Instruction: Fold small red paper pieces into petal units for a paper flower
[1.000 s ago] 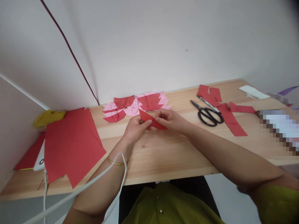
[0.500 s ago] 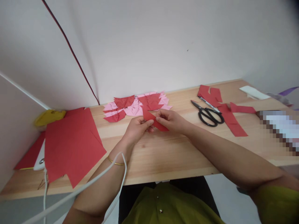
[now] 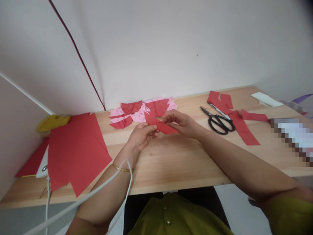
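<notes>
A small folded piece of red paper [image 3: 162, 126] is held between my two hands, just above the wooden table. My left hand [image 3: 144, 134] pinches its left part, thumb on top and fingers curled below. My right hand [image 3: 182, 123] grips its right side, with the thumb along the near face and the bent fingers behind. Behind the hands, against the wall, lie red and pink cut-paper pieces [image 3: 132, 107] with jagged edges; my hands partly hide the nearest ones.
Large red paper sheets [image 3: 75, 153] cover the table's left side, near a yellow object [image 3: 54, 123] and a white cable [image 3: 47, 202]. On the right lie black-handled scissors [image 3: 217, 122], a pen [image 3: 220, 111], red paper scraps [image 3: 244, 130] and a blurred-out device [image 3: 293, 135].
The red paper has been tilted flatter between my hands. My right hand's fingers have lifted and shifted slightly along its right side; the left hand keeps its pinch.
</notes>
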`<state>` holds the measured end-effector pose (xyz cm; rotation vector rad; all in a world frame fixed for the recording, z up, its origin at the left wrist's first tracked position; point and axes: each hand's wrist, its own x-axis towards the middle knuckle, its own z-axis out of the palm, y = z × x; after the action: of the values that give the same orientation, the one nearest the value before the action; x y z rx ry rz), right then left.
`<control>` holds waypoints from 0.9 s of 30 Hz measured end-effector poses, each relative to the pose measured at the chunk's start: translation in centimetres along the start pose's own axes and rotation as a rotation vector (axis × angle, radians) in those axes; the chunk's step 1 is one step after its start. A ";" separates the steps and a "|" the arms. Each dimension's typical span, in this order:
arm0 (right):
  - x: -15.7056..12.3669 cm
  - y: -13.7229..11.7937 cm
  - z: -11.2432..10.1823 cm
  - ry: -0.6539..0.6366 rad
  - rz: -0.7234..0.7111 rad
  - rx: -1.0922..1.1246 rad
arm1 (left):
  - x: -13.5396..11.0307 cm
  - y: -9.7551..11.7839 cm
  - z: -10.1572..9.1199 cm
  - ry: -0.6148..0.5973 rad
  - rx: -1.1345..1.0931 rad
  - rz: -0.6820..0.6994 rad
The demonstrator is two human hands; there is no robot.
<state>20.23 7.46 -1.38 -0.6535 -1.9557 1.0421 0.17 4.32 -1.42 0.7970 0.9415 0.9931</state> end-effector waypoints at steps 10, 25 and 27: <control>-0.1 0.0 0.8 -0.014 -0.065 -0.052 | -0.1 -0.3 0.8 0.037 0.046 0.099; -0.1 0.4 1.7 0.059 0.130 0.195 | -0.3 -0.6 1.5 0.049 -0.052 0.095; -0.1 0.3 1.7 0.000 0.119 0.200 | -0.1 -0.8 1.5 0.100 -0.029 0.119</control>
<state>18.93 6.80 -2.20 -0.6639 -1.8009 1.2914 1.76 3.74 -1.47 0.7922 0.9715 1.1564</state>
